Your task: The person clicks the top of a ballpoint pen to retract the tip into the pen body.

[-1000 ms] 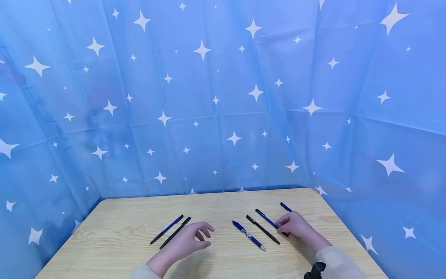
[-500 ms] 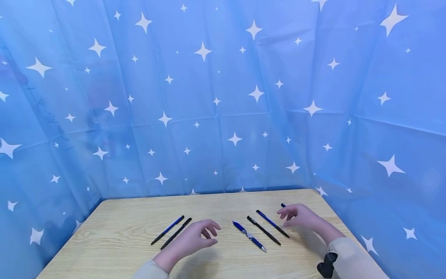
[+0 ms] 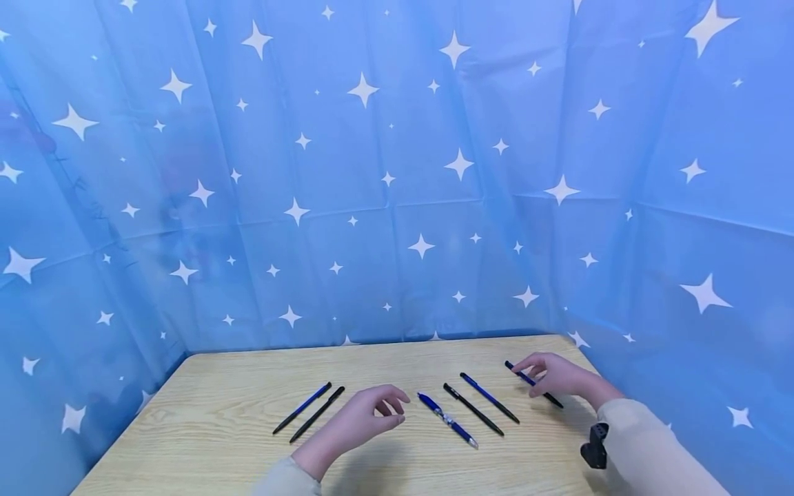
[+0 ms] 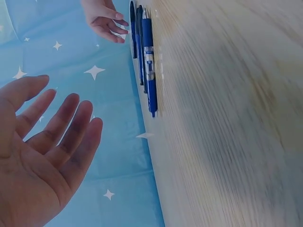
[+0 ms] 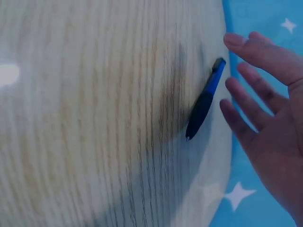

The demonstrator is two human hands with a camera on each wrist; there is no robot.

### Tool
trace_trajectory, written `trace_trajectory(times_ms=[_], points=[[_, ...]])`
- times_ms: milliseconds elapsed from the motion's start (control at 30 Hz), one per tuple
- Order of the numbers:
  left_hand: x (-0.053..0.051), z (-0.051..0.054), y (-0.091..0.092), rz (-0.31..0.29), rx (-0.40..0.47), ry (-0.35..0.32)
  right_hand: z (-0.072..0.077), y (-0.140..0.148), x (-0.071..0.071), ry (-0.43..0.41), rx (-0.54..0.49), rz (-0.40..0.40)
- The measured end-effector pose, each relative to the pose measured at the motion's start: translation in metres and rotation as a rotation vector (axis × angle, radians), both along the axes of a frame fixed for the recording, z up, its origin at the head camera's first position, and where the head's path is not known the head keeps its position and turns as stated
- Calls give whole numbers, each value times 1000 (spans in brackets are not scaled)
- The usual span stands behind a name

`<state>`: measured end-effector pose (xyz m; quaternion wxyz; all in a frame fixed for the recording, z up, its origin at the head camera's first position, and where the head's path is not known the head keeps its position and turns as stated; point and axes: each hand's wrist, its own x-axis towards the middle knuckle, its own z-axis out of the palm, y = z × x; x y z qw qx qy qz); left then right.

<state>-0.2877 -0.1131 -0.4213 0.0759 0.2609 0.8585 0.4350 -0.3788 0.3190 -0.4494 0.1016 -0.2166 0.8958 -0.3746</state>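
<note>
My right hand hovers over the rightmost pen, blue with a black lower half. In the right wrist view its loosely bent fingers stand apart from that pen and hold nothing. Left of it lie a blue-and-black pen, a black pen and a blue patterned click pen. My left hand hangs above the table with relaxed fingers, between the click pen and a pair on the left. That pair is a blue-and-black pen and a black pen, lying side by side.
All the pens lie on a light wood-grain table. A blue curtain with white stars hangs behind the table and along its sides. A small black device sits at my right wrist.
My right hand has moved right, from the blue-and-black pen beside the black one to above the rightmost pen. That first pen is now uncovered. My left hand has drifted slightly right.
</note>
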Motion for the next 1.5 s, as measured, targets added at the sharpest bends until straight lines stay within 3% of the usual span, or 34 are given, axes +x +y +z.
trace_trajectory(times_ms=[233,433,667,933,1167,1500], points=[[-4,-3,8,-18,5,10,-7,10,-8,-43,-1,19],[-7,-4,13,-34,13,-36,-16,15,-14,-50,-8,20],[-12,-10,19,-43,16,-25,-22,19,-19,-77,-54,47],[-15,-12,24,-47,20,-39,-15,13,-19,-45,17,86],[-15,-11,25,-45,20,-5,-8,10,-19,-68,61,39],[-11,-11,27,-48,28,-20,-7,2,-15,-95,86,15]])
